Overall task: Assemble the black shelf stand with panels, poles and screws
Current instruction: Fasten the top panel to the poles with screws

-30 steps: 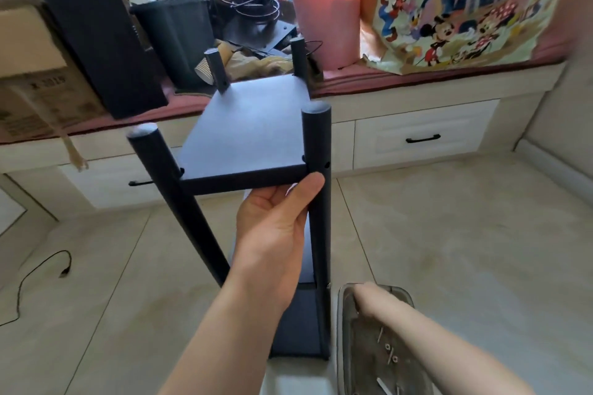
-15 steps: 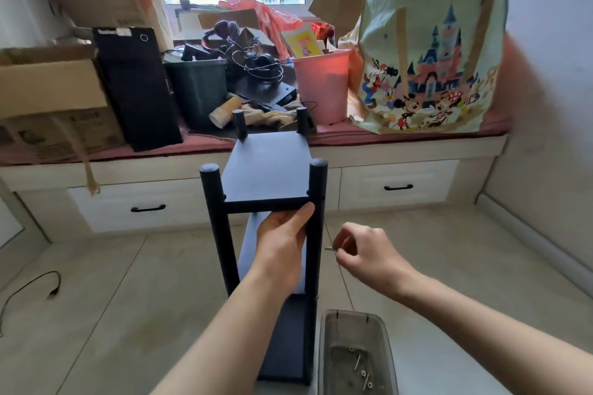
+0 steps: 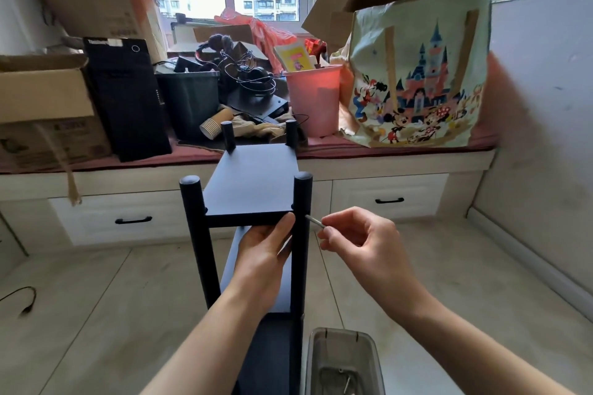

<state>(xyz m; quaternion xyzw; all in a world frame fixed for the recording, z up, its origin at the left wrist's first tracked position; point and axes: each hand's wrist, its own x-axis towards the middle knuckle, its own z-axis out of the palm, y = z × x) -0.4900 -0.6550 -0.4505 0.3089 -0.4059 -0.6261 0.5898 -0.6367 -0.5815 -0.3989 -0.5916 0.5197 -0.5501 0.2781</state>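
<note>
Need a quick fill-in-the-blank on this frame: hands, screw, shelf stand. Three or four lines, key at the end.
1. The right hand pinches a ____ beside the near right pole.
2. The left hand holds the front edge of the top ____ of the shelf stand.
3. The clear plastic box holding spare screws sits on the ____.
4. The drawer handles under the window seat are ____ in colour.

Missing words: screw; panel; floor; black

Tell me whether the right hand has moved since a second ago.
Yes. The right hand has risen out of the clear container on the floor and now pinches a screw beside the near right pole.
</note>
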